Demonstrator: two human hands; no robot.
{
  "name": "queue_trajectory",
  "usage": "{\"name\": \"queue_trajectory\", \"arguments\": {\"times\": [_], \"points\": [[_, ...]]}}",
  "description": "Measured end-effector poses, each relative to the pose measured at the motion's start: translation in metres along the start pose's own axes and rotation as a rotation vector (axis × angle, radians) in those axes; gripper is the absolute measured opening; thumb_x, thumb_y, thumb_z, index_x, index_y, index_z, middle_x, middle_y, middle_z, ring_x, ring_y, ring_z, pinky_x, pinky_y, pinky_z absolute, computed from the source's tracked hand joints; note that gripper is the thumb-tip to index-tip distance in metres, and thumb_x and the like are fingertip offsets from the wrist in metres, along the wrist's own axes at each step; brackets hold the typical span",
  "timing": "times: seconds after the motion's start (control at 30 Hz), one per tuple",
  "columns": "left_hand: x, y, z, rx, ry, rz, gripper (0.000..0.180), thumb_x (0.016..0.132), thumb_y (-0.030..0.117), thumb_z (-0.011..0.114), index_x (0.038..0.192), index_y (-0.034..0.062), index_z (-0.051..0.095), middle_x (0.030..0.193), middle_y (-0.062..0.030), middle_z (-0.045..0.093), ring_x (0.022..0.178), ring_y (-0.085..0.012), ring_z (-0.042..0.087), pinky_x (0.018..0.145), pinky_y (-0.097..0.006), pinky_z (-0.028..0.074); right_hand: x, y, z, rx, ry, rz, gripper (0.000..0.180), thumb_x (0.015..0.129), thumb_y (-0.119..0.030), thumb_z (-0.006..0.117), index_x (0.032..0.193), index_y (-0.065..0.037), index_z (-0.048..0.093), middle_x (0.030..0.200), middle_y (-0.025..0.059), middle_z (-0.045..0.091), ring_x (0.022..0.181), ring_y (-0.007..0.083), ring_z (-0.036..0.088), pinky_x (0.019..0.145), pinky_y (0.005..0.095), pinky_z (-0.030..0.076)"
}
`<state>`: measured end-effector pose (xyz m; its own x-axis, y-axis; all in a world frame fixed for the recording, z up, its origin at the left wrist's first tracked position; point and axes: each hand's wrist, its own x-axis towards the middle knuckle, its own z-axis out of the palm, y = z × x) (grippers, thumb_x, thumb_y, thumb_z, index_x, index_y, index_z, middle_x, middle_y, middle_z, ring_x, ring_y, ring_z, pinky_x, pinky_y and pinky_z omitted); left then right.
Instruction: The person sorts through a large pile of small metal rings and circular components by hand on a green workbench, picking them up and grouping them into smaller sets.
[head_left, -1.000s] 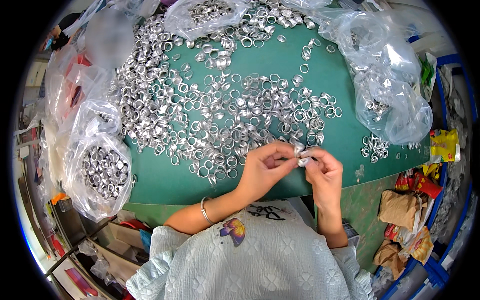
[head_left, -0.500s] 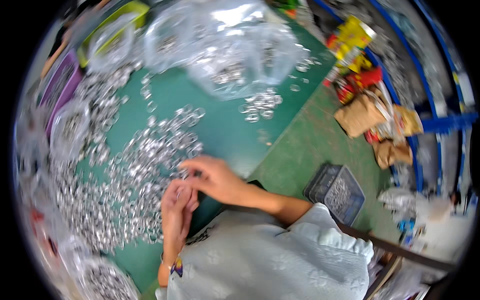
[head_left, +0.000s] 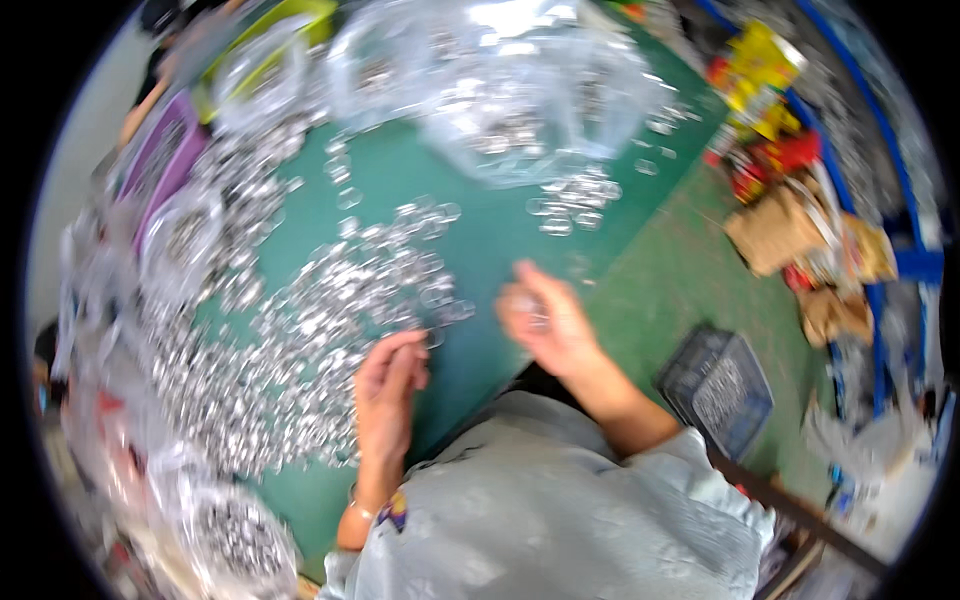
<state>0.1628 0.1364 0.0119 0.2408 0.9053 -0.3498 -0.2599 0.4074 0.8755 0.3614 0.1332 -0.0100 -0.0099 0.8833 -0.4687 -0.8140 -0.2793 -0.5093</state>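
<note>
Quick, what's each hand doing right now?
Left hand: half-curled beside the rings; too blurry to tell if it holds anything.
Right hand: curled around something silvery, too blurry to name.

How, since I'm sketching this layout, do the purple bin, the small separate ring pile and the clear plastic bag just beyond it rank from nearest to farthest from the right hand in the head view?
From the right hand:
1. Small separate ring pile: ahead, slightly right.
2. Clear plastic bag: ahead, past that pile.
3. Purple bin: far left.
</note>
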Motion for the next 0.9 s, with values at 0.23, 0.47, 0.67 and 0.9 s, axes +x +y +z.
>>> {"name": "queue_trajectory", "arguments": {"times": [0.23, 0.47, 0.67, 0.9], "points": [[0.012, -0.007, 0.008, 0.978, 0.083, 0.547, 0.027, 0.08, -0.006, 0.047, 0.105, 0.0001, 0.054, 0.083, -0.0121, 0.052, 0.072, -0.0253, 0.051, 0.063, -0.03, 0.042, 0.003, -0.006, 0.008, -0.919, 0.043, -0.368, 0.013, 0.085, -0.011, 0.056, 0.091, 0.0, 0.06, 0.057, 0.0029, 0.05, 0.042, 0.0068, 0.041, 0.039, 0.0216, 0.03], [0.043, -0.01, 0.012, 1.24, 0.119, 0.592, 0.029, 0.072, 0.0, 0.061, 0.1, 0.0007, 0.056, 0.084, -0.0127, 0.047, 0.077, -0.0284, 0.048, 0.066, -0.037, 0.042, 0.029, 0.017, 0.03, -1.615, -0.04, -0.785, 0.017, 0.075, -0.006, 0.063, 0.092, -0.003, 0.06, 0.081, 0.0096, 0.056, 0.058, 0.0297, 0.055, 0.052, 0.0372, 0.043], [0.033, -0.006, 0.001, 1.002, 0.152, 0.519, 0.027, 0.074, 0.0, 0.063, 0.1, 0.0008, 0.057, 0.072, -0.0065, 0.045, 0.06, -0.0172, 0.045, 0.052, -0.028, 0.038, 0.04, 0.013, 0.003, -1.168, 0.056, -0.454, 0.014, 0.078, 0.002, 0.058, 0.092, 0.001, 0.061, 0.079, 0.006, 0.062, 0.048, 0.0086, 0.05, 0.042, 0.0232, 0.037], [0.021, 0.005, 0.017, 0.336, 0.01, 0.163, 0.04, 0.072, -0.001, 0.067, 0.11, 0.0037, 0.057, 0.066, 0.0054, 0.044, 0.05, 0.0, 0.029, 0.046, -0.016, 0.024, 0.017, 0.016, 0.015, -0.652, -0.194, -0.182, 0.018, 0.084, -0.001, 0.055, 0.1, 0.005, 0.057, 0.081, 0.0075, 0.061, 0.048, 0.0035, 0.044, 0.04, 0.0165, 0.032]]}}
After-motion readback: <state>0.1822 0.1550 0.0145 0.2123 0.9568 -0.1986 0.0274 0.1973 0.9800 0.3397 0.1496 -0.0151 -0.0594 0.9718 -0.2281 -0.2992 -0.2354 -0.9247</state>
